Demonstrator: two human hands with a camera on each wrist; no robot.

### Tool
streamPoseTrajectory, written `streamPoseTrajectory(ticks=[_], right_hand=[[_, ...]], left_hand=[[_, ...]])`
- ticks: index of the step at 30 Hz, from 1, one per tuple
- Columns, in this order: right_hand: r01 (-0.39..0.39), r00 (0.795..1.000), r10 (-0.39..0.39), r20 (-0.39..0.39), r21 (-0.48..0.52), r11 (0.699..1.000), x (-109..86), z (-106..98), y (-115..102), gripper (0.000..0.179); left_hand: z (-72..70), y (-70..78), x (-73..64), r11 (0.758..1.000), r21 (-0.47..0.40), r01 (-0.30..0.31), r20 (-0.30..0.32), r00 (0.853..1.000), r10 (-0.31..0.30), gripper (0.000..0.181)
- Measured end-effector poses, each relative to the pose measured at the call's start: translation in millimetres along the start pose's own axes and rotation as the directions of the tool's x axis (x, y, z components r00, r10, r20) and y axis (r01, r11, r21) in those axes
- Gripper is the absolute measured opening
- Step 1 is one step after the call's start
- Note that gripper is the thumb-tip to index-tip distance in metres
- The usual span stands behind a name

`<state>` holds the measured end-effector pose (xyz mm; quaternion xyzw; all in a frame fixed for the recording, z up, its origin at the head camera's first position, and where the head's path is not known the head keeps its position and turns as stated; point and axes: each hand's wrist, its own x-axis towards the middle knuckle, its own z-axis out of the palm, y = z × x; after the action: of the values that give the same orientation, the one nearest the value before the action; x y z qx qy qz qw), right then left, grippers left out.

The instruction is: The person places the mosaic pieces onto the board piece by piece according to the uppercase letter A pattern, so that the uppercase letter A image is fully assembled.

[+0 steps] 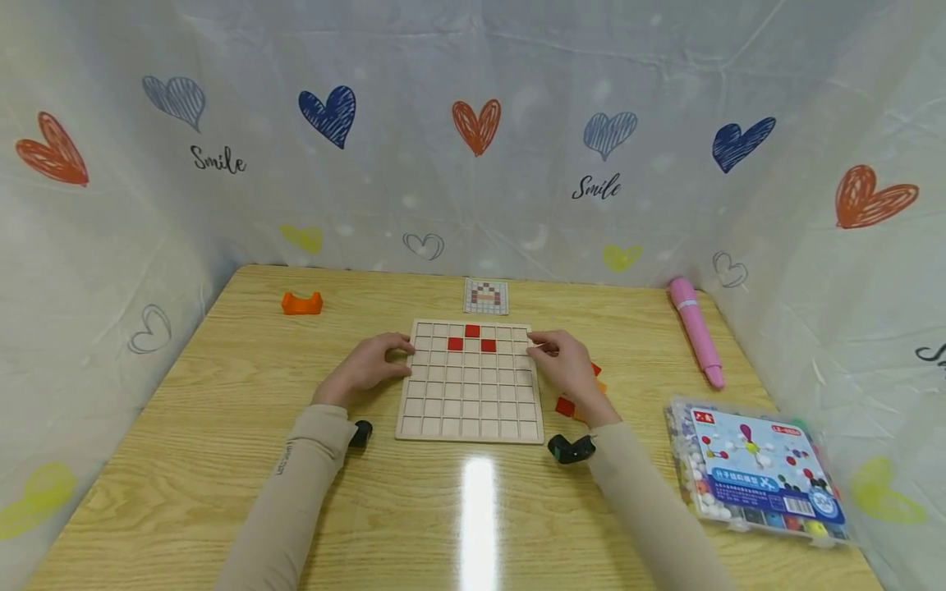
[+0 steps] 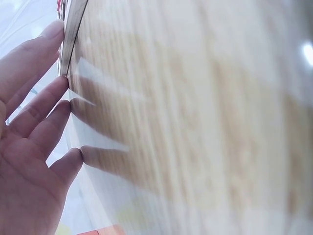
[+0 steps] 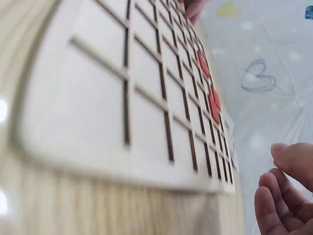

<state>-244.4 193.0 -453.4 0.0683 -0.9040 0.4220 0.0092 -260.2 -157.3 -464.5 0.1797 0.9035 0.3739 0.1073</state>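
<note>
A square wooden grid board (image 1: 473, 390) lies on the table between my two hands. Three red square tiles (image 1: 471, 331) sit in its upper cells, one in the top row and two in the row below. My left hand (image 1: 369, 361) is at the board's left edge; in the left wrist view its fingers (image 2: 41, 110) are loosely extended, with fingertips right at the edge. On the other side, my right hand (image 1: 563, 365) is by the upper right edge. Its thumb (image 3: 293, 159) and loosely bent fingers show nothing between them in the right wrist view.
Loose red and orange tiles (image 1: 565, 406) lie partly hidden beneath my right forearm. A small card with a grid pattern (image 1: 485, 296) is behind the board. An orange bracket-shaped piece (image 1: 302, 304) stands back left; a pink pen-shaped object (image 1: 696, 331) and a clear-sided box (image 1: 761, 468) are at right.
</note>
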Motion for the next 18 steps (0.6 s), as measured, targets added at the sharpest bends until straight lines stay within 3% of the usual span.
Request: streamPoseTrajectory(ticks=[10, 18], right_hand=[[-0.055, 0.998, 0.055, -0.044, -0.005, 0.998, -46.3, -33.1, 18.3, 0.038], [-0.079, 0.996, 0.079, -0.03, -0.005, 0.997, -74.5, -37.2, 27.1, 0.041]], left_hand=[[0.2, -0.8, 0.6, 1.0, 0.0, -0.003, -0.002, 1.0, 0.003, 0.035], [0.8, -1.5, 1.3, 1.0, -0.001, -0.01, 0.001, 1.0, 0.01, 0.035]])
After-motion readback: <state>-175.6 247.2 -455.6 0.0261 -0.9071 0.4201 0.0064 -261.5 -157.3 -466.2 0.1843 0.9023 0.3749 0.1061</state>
